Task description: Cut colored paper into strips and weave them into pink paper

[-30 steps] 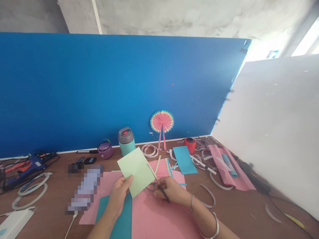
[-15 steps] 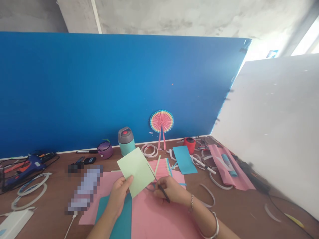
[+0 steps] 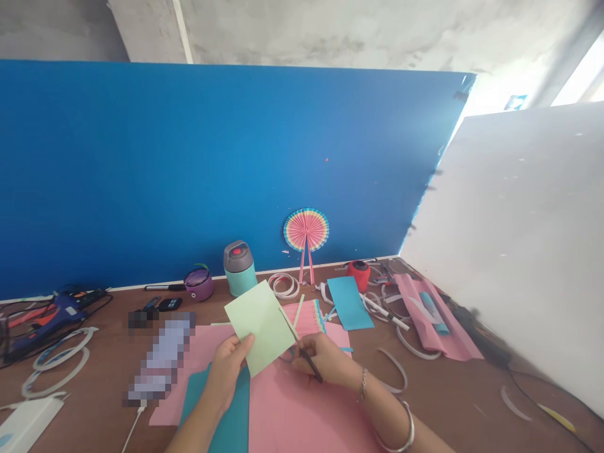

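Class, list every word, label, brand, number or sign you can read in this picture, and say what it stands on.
None can be read.
Light green paper in the left hand: blank.
Scissors in the right hand: no mark visible.
Teal bottle: no legible label.
Pixelated object: blurred, unreadable.
Blue glue gun: any marking too small.

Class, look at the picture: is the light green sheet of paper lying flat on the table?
No, the left hand holds the light green sheet up above the pink paper.
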{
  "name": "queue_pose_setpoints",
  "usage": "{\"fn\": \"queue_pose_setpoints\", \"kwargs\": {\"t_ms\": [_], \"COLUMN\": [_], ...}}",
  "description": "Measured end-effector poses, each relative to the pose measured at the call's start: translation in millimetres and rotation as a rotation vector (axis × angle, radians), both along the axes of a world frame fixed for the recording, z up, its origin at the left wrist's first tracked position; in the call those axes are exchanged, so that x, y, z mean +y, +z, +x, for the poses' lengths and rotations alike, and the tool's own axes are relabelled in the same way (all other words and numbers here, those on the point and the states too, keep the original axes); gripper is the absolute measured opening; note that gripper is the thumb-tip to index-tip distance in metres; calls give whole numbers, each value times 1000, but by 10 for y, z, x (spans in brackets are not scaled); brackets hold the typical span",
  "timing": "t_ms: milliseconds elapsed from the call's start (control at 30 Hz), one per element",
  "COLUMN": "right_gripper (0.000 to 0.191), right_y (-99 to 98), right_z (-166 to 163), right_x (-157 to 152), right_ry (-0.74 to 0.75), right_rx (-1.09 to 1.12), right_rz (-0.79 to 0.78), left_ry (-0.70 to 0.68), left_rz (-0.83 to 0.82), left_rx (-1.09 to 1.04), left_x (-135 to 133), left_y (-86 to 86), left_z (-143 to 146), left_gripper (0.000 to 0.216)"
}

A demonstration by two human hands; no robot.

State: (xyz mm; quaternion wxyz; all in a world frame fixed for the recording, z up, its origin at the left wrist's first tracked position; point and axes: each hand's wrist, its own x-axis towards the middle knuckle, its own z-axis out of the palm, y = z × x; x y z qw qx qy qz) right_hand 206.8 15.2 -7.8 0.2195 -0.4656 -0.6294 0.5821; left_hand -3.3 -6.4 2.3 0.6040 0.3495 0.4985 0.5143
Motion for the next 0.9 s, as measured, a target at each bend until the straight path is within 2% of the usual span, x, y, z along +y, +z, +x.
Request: {"fn": "queue_pose_setpoints", "kwargs": {"t_ms": [200, 433, 900], "right_gripper": [13, 17, 6], "right_y": [27, -80, -26], "right_z": [-8, -6, -5], "right_x": [-9, 22, 2], "right_ry": [5, -38, -28], "right_rx": [12, 36, 30], "right_rz": [-5, -37, 7], "left_ry": [11, -18, -61], "left_rz": [-2, 12, 32], "left_rx": [-15, 6, -27], "left_x": [-16, -3, 17], "left_y": [23, 0, -99], "left_z": [12, 9, -21], "left_gripper": [46, 45, 44]}}
